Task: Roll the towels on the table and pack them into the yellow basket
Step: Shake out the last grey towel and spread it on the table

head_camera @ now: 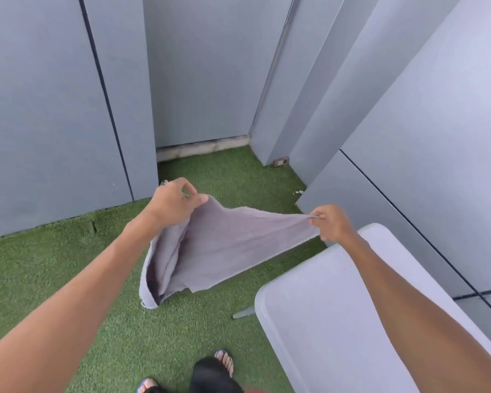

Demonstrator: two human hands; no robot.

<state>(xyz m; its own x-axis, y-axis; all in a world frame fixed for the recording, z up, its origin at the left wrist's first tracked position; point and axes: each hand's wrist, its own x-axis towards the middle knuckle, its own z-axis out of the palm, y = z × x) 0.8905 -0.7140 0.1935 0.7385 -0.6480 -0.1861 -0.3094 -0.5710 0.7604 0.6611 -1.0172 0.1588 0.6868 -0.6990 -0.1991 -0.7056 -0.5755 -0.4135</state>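
Two corners of the towel (224,248) hang pinched between left hand (170,201) and right hand (330,222).

One head-worn view looks steeply down and forward from close above the white plastic table's (323,307) left edge.

Down at the lower right, the pale grey surface (323,321) shows its rounded corner and a bare top, with one metal leg (243,312) poking out onto the floor. That floor is green artificial turf (68,265), running back to the grey wall panels (40,123), a person's sandalled feet (224,361) planted on it.
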